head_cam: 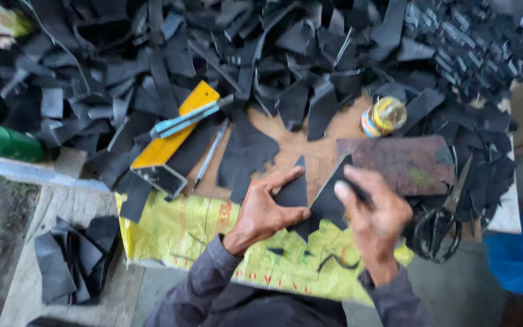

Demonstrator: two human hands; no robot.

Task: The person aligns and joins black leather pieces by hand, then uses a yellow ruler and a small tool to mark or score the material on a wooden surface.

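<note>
left hand [261,212] and right hand [370,209] both pinching black rubber pieces [310,200]; could slip loose, or snag scissors [440,227] just right of right hand.

Wooden bench [319,154] under black scraps [243,151], yellow sack [177,233].
</note>
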